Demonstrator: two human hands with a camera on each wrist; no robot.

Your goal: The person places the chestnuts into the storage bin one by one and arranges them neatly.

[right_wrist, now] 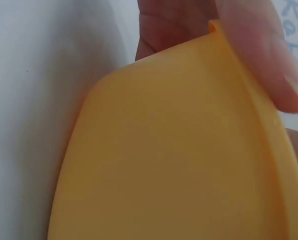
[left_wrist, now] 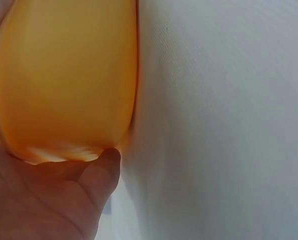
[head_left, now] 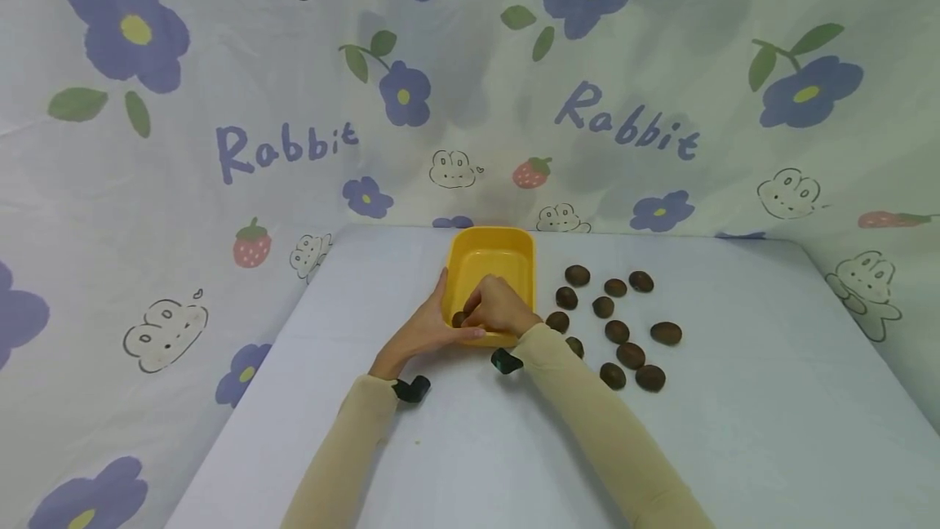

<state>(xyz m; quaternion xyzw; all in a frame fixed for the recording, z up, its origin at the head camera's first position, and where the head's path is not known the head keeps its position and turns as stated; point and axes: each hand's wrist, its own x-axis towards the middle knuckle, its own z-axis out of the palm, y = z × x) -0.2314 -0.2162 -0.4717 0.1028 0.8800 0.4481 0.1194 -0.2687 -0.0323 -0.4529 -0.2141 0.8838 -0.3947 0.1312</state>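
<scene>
In the head view a yellow plastic box stands on the white table. My left hand grips its near left corner, with the thumb along the near rim and the other fingers up the left wall. The left wrist view shows this hand against the box wall. My right hand reaches over the near right rim into the box, fingers bent down. At its fingertips is a brown chestnut, low in the near left of the box. Part of that chestnut is hidden by the fingers.
Several chestnuts lie scattered on the table right of the box, some close to the right forearm. A printed cloth hangs behind the table and at its sides. Black wrist cameras sit at both cuffs.
</scene>
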